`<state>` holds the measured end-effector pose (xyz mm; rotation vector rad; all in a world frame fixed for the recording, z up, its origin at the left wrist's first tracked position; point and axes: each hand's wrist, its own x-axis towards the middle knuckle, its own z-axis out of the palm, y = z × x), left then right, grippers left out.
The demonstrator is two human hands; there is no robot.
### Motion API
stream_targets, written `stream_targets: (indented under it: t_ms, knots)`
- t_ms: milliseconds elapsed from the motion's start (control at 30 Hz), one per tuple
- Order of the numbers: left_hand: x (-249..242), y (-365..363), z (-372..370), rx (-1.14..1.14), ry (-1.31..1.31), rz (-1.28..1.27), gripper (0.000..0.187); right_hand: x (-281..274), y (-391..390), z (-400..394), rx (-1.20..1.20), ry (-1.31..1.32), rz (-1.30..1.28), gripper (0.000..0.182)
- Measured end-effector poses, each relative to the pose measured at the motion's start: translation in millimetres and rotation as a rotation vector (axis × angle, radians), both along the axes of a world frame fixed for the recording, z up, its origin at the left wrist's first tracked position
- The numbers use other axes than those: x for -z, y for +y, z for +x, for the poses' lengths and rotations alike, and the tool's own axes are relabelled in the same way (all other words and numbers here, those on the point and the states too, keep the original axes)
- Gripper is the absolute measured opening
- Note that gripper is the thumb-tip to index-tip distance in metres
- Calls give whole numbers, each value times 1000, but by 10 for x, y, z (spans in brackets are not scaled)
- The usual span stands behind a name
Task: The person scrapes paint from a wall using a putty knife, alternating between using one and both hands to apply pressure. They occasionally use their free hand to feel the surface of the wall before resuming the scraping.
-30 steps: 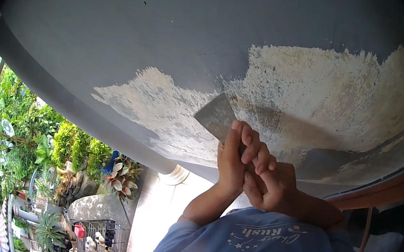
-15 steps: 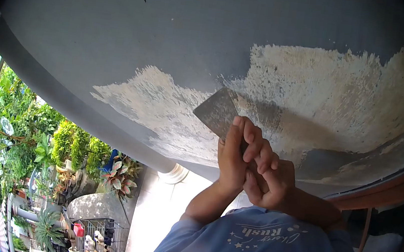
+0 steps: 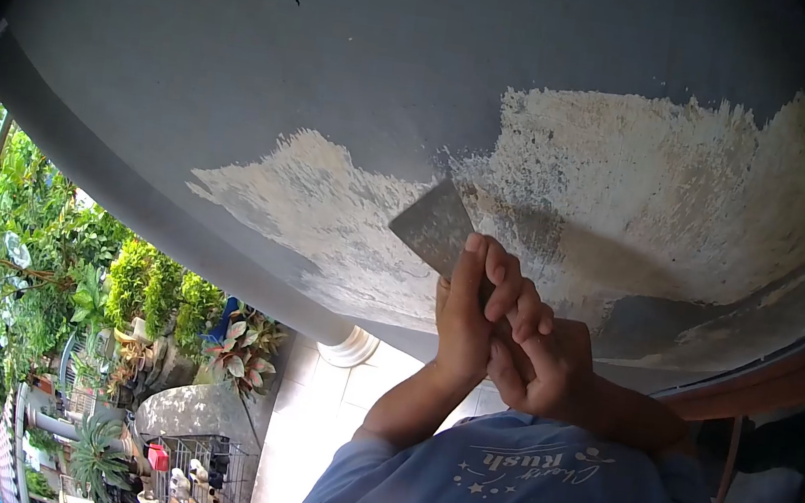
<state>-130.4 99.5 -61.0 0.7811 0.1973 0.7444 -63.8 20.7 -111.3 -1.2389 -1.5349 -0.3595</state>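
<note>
A flat metal scraper (image 3: 432,223) lies at a slant against the grey painted wall (image 3: 245,61), along the border of a pale, rough bare patch (image 3: 653,172). Both of my hands are closed together around its handle, which they hide. My left hand (image 3: 461,324) has its thumb or a finger stretched along the base of the blade. Pressed against it from the right is my right hand (image 3: 554,366), with its fingers curled. Overlapping fingers make it hard to tell which belong to which hand. A second pale patch (image 3: 314,195) spreads to the left of the blade.
A round pillar base (image 3: 348,347) stands on light floor tiles (image 3: 303,410). Beyond it are green plants (image 3: 152,286) and a wire rack (image 3: 230,472) with shoes. A brown wooden frame (image 3: 758,381) with dark panes borders the right side.
The blade has slid very slightly downward in the view, toward my body. Both hands keep the same hold, and the whole view has shifted a little.
</note>
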Motion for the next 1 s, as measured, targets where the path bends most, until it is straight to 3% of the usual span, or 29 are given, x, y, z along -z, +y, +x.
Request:
stream_targets:
  t_ms: [133, 267, 367, 500, 633, 900, 1000]
  knots:
    - [-46, 18, 72, -19, -15, 57, 33, 1, 97, 34, 29, 26, 127, 18]
    - [-100, 32, 8, 46, -50, 1, 35, -54, -26, 16, -25, -10, -80, 30]
    - [-2, -15, 36, -23, 39, 29, 34, 40, 13, 49, 13, -1, 48, 19]
    - [-76, 25, 60, 7, -38, 58, 34, -19, 113, 45, -2, 17, 153, 20]
    - [-56, 4, 17, 1, 2, 19, 33, -9, 29, 30, 4, -11, 56, 20]
    - [-106, 33, 52, 34, -58, 20, 33, -98, 74, 53, 14, -22, 109, 18]
    - [-69, 15, 40, -4, -38, 36, 33, -11, -23, 35, -16, -16, -16, 30]
